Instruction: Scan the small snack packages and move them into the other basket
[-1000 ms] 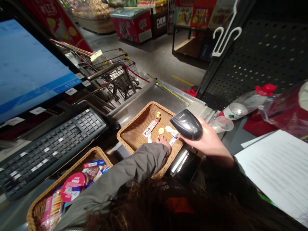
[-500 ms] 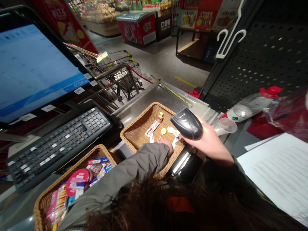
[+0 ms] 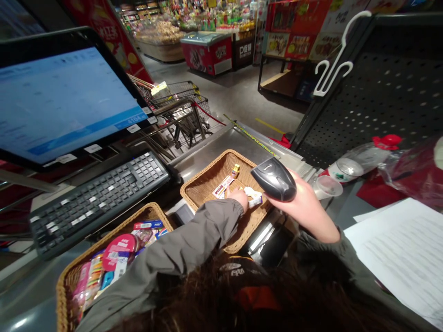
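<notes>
My right hand (image 3: 307,203) is wrapped around a black handheld barcode scanner (image 3: 275,179), held above the right side of a wicker basket (image 3: 200,184). My left hand (image 3: 238,198) is down inside this basket, fingers partly apart over the small packets. By its fingers lies a flat packet with a pink and dark label (image 3: 222,186). A small yellow item (image 3: 236,170) stands behind that packet. Right of the hand are a white cut-out shape (image 3: 252,192) and a white-and-blue packet (image 3: 255,202). The undersides of my left fingers are hidden.
Front left, another wicker basket (image 3: 64,276) holds several colourful packets and a pink round-lidded tub (image 3: 119,252). Behind it are a keyboard (image 3: 104,198) and a monitor (image 3: 65,101). Printed sheets (image 3: 398,253) and a clear plastic cup (image 3: 328,186) lie at right.
My left hand has shifted up and left within the basket, covering where a yellow lollipop-like item lay. The scanner stays in my right hand. The camera view has tilted slightly.
</notes>
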Demonstrator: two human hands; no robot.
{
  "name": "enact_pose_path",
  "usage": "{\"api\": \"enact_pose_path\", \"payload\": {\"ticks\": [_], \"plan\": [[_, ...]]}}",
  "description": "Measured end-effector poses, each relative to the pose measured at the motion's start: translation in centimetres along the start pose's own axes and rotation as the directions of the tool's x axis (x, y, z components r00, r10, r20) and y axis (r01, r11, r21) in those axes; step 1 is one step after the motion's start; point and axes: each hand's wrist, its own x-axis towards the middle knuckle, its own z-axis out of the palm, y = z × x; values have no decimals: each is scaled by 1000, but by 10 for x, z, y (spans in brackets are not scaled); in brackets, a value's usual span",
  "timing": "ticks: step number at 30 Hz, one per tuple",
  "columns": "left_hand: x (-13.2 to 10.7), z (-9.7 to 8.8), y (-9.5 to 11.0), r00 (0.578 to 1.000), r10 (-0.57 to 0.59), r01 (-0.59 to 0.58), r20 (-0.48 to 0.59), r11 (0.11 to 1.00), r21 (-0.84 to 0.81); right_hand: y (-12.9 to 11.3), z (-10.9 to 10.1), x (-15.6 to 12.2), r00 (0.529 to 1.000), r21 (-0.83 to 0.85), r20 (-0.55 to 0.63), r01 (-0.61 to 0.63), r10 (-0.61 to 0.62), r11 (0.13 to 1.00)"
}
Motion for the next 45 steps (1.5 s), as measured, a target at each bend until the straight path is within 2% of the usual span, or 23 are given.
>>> {"api": "enact_pose_path", "payload": {"ticks": [2,5,9,12,15,20,26,30,32,37,42,45], "plan": [[-8,-25,-14,999,15,-15,-41,1000,15,-4,1,0,1000,-30,-10,16,-16,999],[-33,-77,-34,984,-3,8,-176,1000,29,-11,5,0,997,-74,-43,68,-72,995],[-89,-143,-59,909,-44,74,-415,996,56,-28,15,0,984,-71,-108,133,-141,989],[-139,-172,-76,845,-97,144,-526,988,48,-48,26,0,971,-51,-100,213,-217,976],[-185,-187,-92,791,-174,211,-587,978,-6,-73,37,0,928,-25,-41,371,-372,928],[-257,-197,-110,706,-229,313,-670,950,4,-122,57,-5,842,22,54,536,-537,844],[-325,-191,-132,655,-279,337,-702,940,-60,-169,84,-21,736,51,173,657,-655,752],[-360,-184,-148,645,-341,343,-684,929,-140,-191,98,-29,685,99,199,697,-701,710],[-374,-182,-153,639,-357,342,-682,925,-164,-199,103,-32,670,119,199,708,-715,696],[-398,-176,-164,621,-377,331,-687,921,-206,-213,114,-41,666,118,270,694,-695,711],[-410,-170,-173,617,-361,312,-700,928,-204,-220,120,-48,648,134,298,699,-701,702],[-413,-169,-178,618,-364,317,-697,927,-203,-225,121,-51,653,133,289,697,-700,705]]}}
